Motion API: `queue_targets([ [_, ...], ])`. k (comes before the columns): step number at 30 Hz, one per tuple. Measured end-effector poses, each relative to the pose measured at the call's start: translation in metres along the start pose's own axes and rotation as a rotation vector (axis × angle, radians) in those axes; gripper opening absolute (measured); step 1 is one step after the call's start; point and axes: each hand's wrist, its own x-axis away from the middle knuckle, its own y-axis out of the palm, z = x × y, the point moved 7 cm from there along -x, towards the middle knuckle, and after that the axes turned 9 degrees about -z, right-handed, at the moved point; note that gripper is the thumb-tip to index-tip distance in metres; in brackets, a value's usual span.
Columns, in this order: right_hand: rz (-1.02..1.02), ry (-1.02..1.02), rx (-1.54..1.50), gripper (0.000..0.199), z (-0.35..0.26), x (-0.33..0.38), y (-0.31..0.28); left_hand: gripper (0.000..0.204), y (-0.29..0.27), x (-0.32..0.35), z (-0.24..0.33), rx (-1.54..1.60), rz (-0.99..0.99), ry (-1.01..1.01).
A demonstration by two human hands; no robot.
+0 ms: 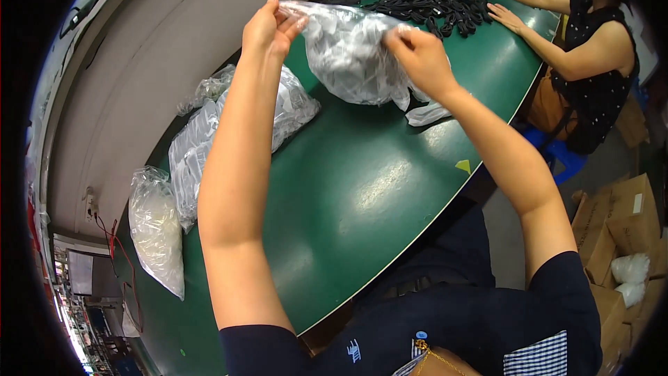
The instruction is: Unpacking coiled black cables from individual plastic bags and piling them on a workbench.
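Note:
A clear plastic bag (348, 59) filled with crumpled whitish pieces is raised over the far part of the green table. My left hand (270, 31) pinches the left end of its rim between thumb and fingers. At the other end, my right hand (421, 56) is closed on the bag's edge, slightly blurred. The rim is stretched between both hands. Just below my right hand, a whitish plastic piece (428, 113) lies on the tabletop. Behind my left forearm sit more filled clear bags (191, 160), partly hidden by the arm.
The green table (355, 188) curves along a grey wall. Black bundled cables (431, 0) are heaped at the far end, where a co-worker (591, 56) reaches in from a blue stool (560, 157). Another clear bag (156, 226) lies left. Cardboard boxes (616, 219) stand on the right.

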Motion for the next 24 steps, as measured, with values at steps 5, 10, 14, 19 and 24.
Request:
queue_targets([
  [5, -0.01, 0.021, -0.123, 0.026, 0.018, -0.077, -0.016, 0.022, -0.003, -0.048, 0.033, 0.075, -0.03, 0.077],
  [10, -0.051, 0.163, -0.282, 0.024, -0.002, -0.12, -0.017, 0.021, -0.013, -0.066, 0.07, 0.079, 0.067, 0.179],
  [14, -0.082, 0.191, -0.405, 0.021, -0.007, -0.144, -0.013, 0.019, -0.013, -0.061, 0.087, 0.01, 0.044, 0.181],
  [19, 0.023, 0.096, -0.506, 0.021, -0.035, -0.169, -0.015, 0.018, -0.024, -0.051, 0.109, -0.082, 0.033, 0.228],
  [24, 0.034, 0.055, -0.511, 0.02, -0.047, -0.193, -0.021, 0.017, -0.02, -0.04, 0.122, -0.156, -0.044, 0.291],
])
